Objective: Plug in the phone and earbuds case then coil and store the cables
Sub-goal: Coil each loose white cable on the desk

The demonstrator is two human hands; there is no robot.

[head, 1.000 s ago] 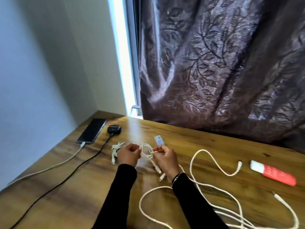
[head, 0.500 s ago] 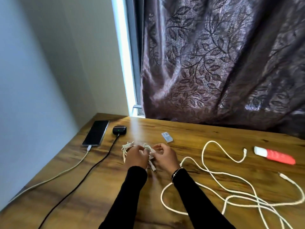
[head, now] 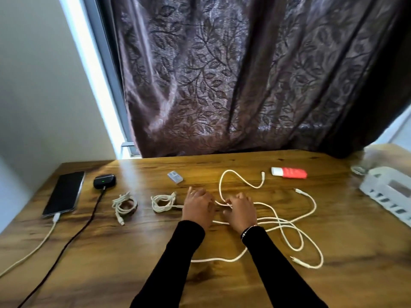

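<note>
A black phone [head: 63, 194] lies at the far left of the wooden table [head: 133, 252] with a white cable [head: 33, 247] plugged into it. Beside it sits the black earbuds case [head: 104, 181], its green light on and a black cable [head: 73, 236] plugged in. Two white cable coils [head: 124, 204] [head: 163, 202] lie side by side. My left hand [head: 198, 205] hovers just right of the second coil with relaxed fingers, holding nothing. My right hand [head: 241, 206] pinches a strand of the loose white cables [head: 287, 223] that sprawl to the right.
A small grey box [head: 175, 176] and a red-and-white tube [head: 289, 172] lie near the back of the table. A white slotted basket [head: 387, 192] stands at the right edge. A dark leaf-patterned curtain [head: 222, 85] hangs behind, with a wall on the left.
The coil both hands were winding now lies on the table next to the first coil. Both hands have shifted right onto the loose cables, and the view has turned right.
</note>
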